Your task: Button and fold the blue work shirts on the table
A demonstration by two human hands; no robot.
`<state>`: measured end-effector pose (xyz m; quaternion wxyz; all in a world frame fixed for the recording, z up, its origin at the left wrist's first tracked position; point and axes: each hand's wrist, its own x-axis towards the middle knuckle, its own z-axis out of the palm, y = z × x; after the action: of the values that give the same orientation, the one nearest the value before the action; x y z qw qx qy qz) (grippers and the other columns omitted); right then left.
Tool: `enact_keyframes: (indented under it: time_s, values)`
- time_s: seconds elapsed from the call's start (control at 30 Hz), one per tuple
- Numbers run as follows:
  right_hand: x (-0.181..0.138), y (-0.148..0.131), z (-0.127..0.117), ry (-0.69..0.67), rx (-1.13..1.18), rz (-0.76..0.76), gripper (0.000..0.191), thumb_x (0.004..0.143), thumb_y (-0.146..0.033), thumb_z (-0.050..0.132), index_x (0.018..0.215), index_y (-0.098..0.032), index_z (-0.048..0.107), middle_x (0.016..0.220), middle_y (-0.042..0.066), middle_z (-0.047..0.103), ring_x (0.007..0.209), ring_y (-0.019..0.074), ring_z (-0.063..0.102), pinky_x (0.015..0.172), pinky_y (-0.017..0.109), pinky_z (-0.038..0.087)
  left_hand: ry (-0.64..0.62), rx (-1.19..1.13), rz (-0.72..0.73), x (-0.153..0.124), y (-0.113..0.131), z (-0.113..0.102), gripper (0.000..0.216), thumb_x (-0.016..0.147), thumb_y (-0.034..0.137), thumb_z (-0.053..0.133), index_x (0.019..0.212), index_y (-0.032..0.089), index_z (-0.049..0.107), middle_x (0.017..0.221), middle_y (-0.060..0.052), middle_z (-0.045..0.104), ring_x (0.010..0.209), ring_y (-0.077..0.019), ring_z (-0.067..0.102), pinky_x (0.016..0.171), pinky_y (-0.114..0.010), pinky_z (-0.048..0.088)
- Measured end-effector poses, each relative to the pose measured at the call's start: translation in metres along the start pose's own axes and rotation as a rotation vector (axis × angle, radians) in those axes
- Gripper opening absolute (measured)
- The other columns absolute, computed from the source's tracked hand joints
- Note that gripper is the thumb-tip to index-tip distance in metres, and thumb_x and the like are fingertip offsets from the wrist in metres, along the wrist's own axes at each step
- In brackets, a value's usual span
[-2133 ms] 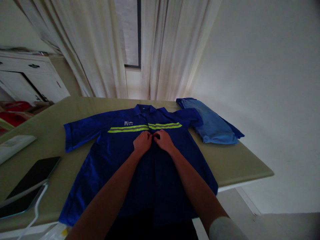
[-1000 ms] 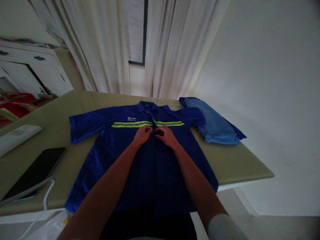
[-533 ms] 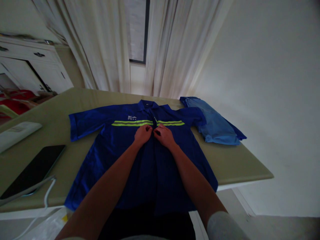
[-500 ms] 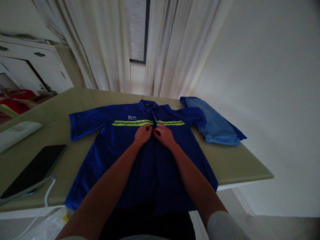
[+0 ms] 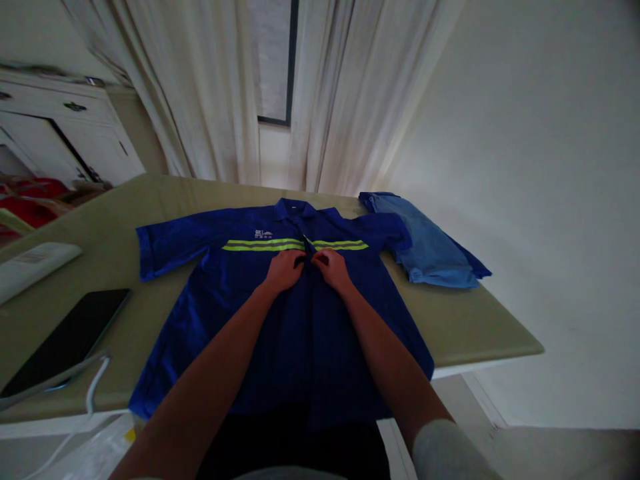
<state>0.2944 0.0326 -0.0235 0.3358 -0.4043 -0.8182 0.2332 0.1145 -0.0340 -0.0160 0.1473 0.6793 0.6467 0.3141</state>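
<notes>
A dark blue work shirt (image 5: pixel 210 300) lies spread front up, collar away from me, with a yellow-green and grey reflective stripe across the chest and a small white logo on its left side in view. My left hand (image 5: pixel 286 268) pinches the shirt's front edge just below the stripe. Opposite it, my right hand (image 5: pixel 332 267) grips the other front edge, fingers pressed together. Above my hands the front placket gapes slightly. Whether a button is between my fingers is too small to tell.
The shirt rests on a table with an olive-green cover (image 5: pixel 480 327). Folded blue garments (image 5: pixel 435 247) lie at the back right by the wall. To the left are a black phone (image 5: pixel 70 337), a white cable (image 5: pixel 93 383) and a white flat object (image 5: pixel 37 267). Curtains (image 5: pixel 200 87) hang behind.
My hands have moved slightly apart at the placket, the right one a little to the right. The shirt keeps its place on the table.
</notes>
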Motion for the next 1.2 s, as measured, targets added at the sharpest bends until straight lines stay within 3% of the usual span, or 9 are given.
enact_keyframes:
  time_s: [0.13,0.23,0.33,0.43,0.6,0.73,0.87,1.0,1.2]
  values:
    - [0.002,0.001,0.001,0.015,0.03,0.0,0.016,0.092,-0.015,0.06,0.096,-0.021,0.075,0.099,0.005,0.071,0.094,0.0199,0.066,0.091,0.032,0.05,-0.043,0.308,0.008,-0.009,0.006,0.004,0.042,0.101,0.036,0.049,0.139,0.03,0.066,0.158,-0.006,0.056,0.149,-0.0291,0.048,0.13,-0.056,0.024]
    - [0.008,-0.006,-0.004,-0.028,-0.037,0.029,0.024,0.093,-0.011,0.053,0.098,-0.021,0.075,0.107,0.006,0.072,0.104,0.0198,0.066,0.099,0.033,0.049,-0.102,0.38,0.028,-0.002,0.005,0.004,0.047,0.103,0.042,0.045,0.145,0.027,0.061,0.167,-0.008,0.044,0.155,-0.0297,0.039,0.13,-0.058,0.02]
    - [0.011,-0.023,-0.01,-0.132,-0.189,0.075,0.018,0.093,-0.026,0.066,0.107,-0.021,0.075,0.111,0.008,0.071,0.106,0.0224,0.066,0.1,0.035,0.049,-0.129,0.408,0.023,0.015,-0.002,0.0,0.047,0.104,0.039,0.043,0.147,0.026,0.06,0.169,-0.009,0.04,0.157,-0.0297,0.036,0.129,-0.06,0.02]
    - [0.004,-0.04,-0.01,-0.208,-0.336,0.115,0.042,0.087,-0.043,0.077,0.122,-0.021,0.071,0.117,0.011,0.069,0.107,0.0267,0.066,0.096,0.037,0.051,-0.093,0.401,0.012,0.034,-0.013,-0.006,0.045,0.104,0.039,0.043,0.142,0.026,0.063,0.167,-0.01,0.044,0.154,-0.0312,0.04,0.128,-0.061,0.022]
    - [-0.009,-0.04,0.0,-0.137,-0.327,0.159,0.04,0.092,-0.019,0.058,0.131,-0.022,0.068,0.125,0.012,0.069,0.115,0.0277,0.065,0.097,0.038,0.052,0.016,0.362,0.157,0.046,-0.025,-0.013,0.03,0.1,0.033,0.053,0.117,0.025,0.076,0.137,-0.011,0.07,0.133,-0.0309,0.058,0.119,-0.051,0.038]
    - [-0.002,-0.025,-0.001,-0.091,-0.146,0.198,0.041,0.09,-0.007,0.051,0.123,-0.02,0.072,0.128,0.008,0.073,0.121,0.0228,0.065,0.107,0.033,0.047,-0.009,0.336,0.228,0.043,-0.023,-0.015,0.027,0.1,0.027,0.052,0.109,0.026,0.077,0.116,-0.009,0.074,0.12,-0.0263,0.063,0.11,-0.04,0.047]
    - [0.002,-0.025,-0.005,-0.06,-0.056,0.273,0.029,0.097,-0.017,0.051,0.109,-0.019,0.077,0.119,0.008,0.077,0.116,0.0224,0.069,0.105,0.032,0.048,-0.05,0.394,0.137,0.037,-0.016,-0.016,0.031,0.103,0.027,0.046,0.111,0.026,0.076,0.122,-0.008,0.072,0.117,-0.0254,0.065,0.099,-0.036,0.053]
    - [-0.002,-0.034,-0.002,-0.033,-0.099,0.301,0.032,0.095,-0.046,0.065,0.106,-0.019,0.078,0.114,0.011,0.077,0.11,0.0269,0.07,0.098,0.035,0.051,-0.106,0.337,0.119,0.019,-0.017,-0.013,0.038,0.102,0.022,0.044,0.129,0.022,0.071,0.134,-0.011,0.07,0.124,-0.0256,0.066,0.107,-0.039,0.052]
    - [-0.001,-0.029,0.001,-0.016,-0.135,0.33,0.022,0.093,-0.028,0.06,0.105,-0.023,0.078,0.113,0.007,0.078,0.108,0.0244,0.069,0.094,0.032,0.05,-0.01,0.229,0.155,-0.009,-0.022,-0.008,0.044,0.103,0.024,0.042,0.14,0.018,0.065,0.144,-0.012,0.066,0.136,-0.026,0.059,0.121,-0.044,0.042]
